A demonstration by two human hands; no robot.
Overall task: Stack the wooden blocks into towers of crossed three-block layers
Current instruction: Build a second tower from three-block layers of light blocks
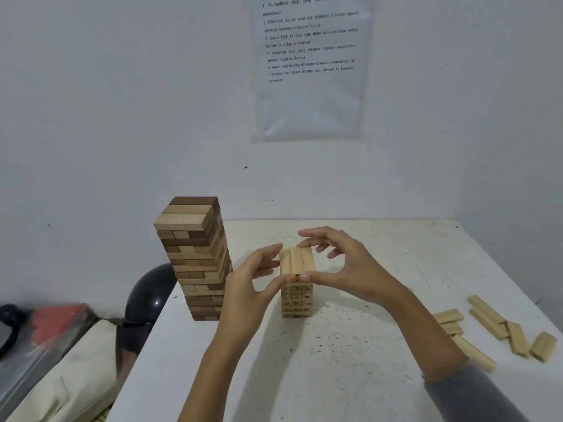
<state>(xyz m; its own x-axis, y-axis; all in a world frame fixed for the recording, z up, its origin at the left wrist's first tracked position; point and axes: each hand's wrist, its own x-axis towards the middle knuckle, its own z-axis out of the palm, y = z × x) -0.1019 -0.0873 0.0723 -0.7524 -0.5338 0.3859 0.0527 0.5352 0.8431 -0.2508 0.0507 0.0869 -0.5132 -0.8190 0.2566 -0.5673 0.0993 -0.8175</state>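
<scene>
A short tower of pale numbered blocks (pixel 297 300) stands mid-table. Its top layer of three blocks (pixel 297 260) runs away from me. My left hand (pixel 246 287) is at the tower's left side, thumb on the front end of the top layer and fingers by its left face. My right hand (pixel 350 266) arches over the right side, thumb at the front end and fingertips at the far end of that layer. A tall tower of mixed dark and light blocks (pixel 198 257) stands at the table's left edge.
Several loose pale blocks (pixel 487 327) lie scattered on the white speckled table (pixel 335 376) at the right. A printed sheet (pixel 310 65) hangs on the wall. Left of the table sit a dark round object (pixel 149 296) and a cloth bag (pixel 70 376).
</scene>
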